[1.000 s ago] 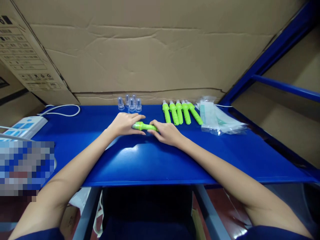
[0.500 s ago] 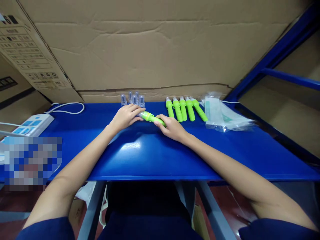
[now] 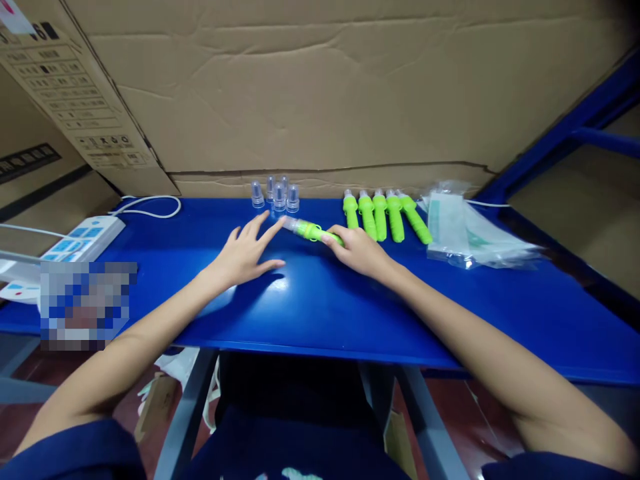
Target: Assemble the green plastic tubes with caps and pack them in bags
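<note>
My right hand (image 3: pixel 357 250) grips the lower end of a lime-green stick-shaped thing with a clear cap (image 3: pixel 315 232), which lies tilted with its capped end toward the left. Spread fingers show on my left hand (image 3: pixel 245 253), which holds nothing; its index fingertip is at or very near the clear end. Beyond that hand, several clear plastic caps (image 3: pixel 279 198) stand upright on the blue table (image 3: pixel 300 307). To the right of the held piece, several similar green sticks (image 3: pixel 381 217) with clear tips lie side by side.
Clear plastic bags (image 3: pixel 465 230) lie at the right back. A white power strip (image 3: pixel 85 237) and a cable loop (image 3: pixel 155 207) are on the left, near a blurred-out patch (image 3: pixel 87 303). A cardboard wall (image 3: pixel 320 93) closes off the back; a blue metal frame (image 3: pixel 565 127) slants up at right.
My left hand has let go of the clear end, opened its fingers and drawn back toward me. My right hand keeps its hold on the green stick. The view has shifted slightly.
</note>
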Demonstrator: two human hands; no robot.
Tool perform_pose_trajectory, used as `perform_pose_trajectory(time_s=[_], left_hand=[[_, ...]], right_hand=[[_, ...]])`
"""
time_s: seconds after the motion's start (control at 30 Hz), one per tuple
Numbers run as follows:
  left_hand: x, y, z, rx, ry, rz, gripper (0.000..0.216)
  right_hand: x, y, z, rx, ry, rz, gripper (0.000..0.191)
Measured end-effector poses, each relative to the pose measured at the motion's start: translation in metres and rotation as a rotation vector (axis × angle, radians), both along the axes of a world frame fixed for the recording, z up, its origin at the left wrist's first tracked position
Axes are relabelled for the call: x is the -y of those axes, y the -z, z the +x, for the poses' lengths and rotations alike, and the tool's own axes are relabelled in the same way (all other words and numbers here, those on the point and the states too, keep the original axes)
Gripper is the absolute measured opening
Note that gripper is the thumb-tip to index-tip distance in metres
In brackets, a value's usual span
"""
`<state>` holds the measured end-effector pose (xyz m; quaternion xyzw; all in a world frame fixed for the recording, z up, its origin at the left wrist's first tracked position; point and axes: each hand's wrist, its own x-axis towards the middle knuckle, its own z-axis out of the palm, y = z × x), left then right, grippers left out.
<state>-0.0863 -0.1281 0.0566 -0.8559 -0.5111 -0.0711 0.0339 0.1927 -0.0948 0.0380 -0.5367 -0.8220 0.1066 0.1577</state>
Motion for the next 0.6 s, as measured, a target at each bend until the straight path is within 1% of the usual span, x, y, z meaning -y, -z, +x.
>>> perform_pose_trajectory(time_s=[0.07, 0.13, 0.2, 0.27, 0.33, 0.37, 0.43, 0.53, 0.6], left_hand=[[0.022, 0.009, -0.028, -0.022, -0.133, 0.005, 0.081], [0.041, 0.017, -0.060, -0.027, -0.303, 0.020, 0.078], [0.056, 0.022, -0.088, 0.014, -0.495, 0.050, 0.078], [0.066, 0.025, -0.109, 0.084, -0.661, 0.062, 0.081], [0.071, 0.028, -0.123, 0.187, -0.833, 0.055, 0.086], [0.072, 0.030, -0.129, 0.232, -0.894, 0.059, 0.088], [0.073, 0.035, -0.139, 0.309, -0.953, 0.074, 0.091], [0.072, 0.041, -0.145, 0.398, -0.939, 0.128, 0.088], [0.072, 0.038, -0.138, 0.394, -0.918, 0.181, 0.085]], right_hand=[[-0.003, 0.002, 0.001, -0.022, 0.018, 0.015, 0.035], [-0.007, 0.004, 0.003, -0.051, 0.035, 0.032, 0.034], [-0.011, 0.005, 0.004, -0.070, 0.048, 0.029, 0.034], [-0.013, 0.005, 0.005, -0.072, 0.053, 0.009, 0.034], [-0.014, 0.005, 0.005, -0.061, 0.056, -0.010, 0.034], [-0.014, 0.005, 0.004, -0.052, 0.057, -0.017, 0.034], [-0.013, 0.005, 0.004, -0.038, 0.055, -0.028, 0.034], [-0.011, 0.005, 0.004, -0.032, 0.050, -0.030, 0.033], [-0.011, 0.004, 0.004, -0.028, 0.039, -0.026, 0.033]])
